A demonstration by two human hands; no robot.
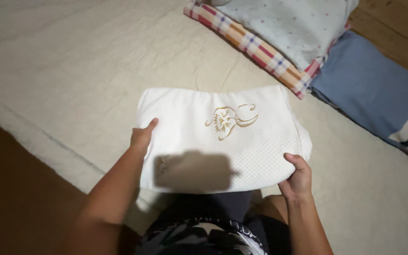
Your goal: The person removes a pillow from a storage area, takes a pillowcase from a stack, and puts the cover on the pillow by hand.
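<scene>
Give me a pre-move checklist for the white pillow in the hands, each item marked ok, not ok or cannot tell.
1. Left hand grips the left edge of the white pillow: ok, thumb on top.
2. Right hand grips the lower right corner: ok, fingers curl over the edge.
3. Pillow held level, gold embroidery facing up: ok.
4. Cover closed at the hidden underside: cannot tell.
5. Cream bedspread ahead of the pillow free of objects: ok.
6. Clearance from the plaid pillow and the blue striped pillow at upper right: ok, both lie apart from the white one.
</scene>
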